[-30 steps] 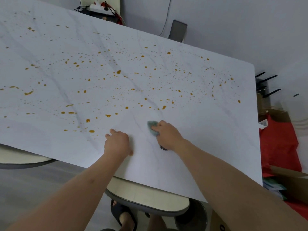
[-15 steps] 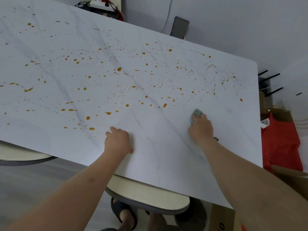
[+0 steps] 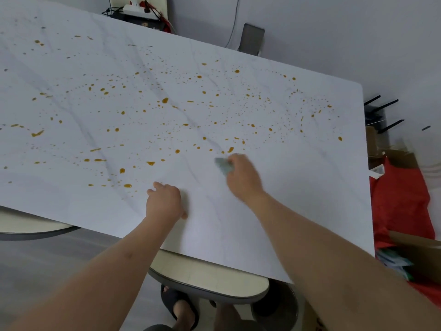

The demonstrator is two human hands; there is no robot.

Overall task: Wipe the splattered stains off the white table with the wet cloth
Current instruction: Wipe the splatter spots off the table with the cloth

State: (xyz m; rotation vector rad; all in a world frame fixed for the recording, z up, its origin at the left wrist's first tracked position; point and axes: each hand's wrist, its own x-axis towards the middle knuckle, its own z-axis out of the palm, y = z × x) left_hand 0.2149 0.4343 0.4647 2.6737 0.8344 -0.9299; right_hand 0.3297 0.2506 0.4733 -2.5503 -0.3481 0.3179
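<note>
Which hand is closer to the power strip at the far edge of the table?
Left. The left hand lies below the power strip, across the table; the right hand sits farther right, gripping the cloth.

The table (image 3: 274, 223) top looks like smooth white stone-patterned laminate or marble with faint grey veins and a soft, low sheen. The stains (image 3: 164, 100) are glossy amber drops, wet-looking. The cloth (image 3: 223, 164) near the front edge is pale green, soft and matt. Past the right edge lies matt red fabric (image 3: 401, 201).
</note>
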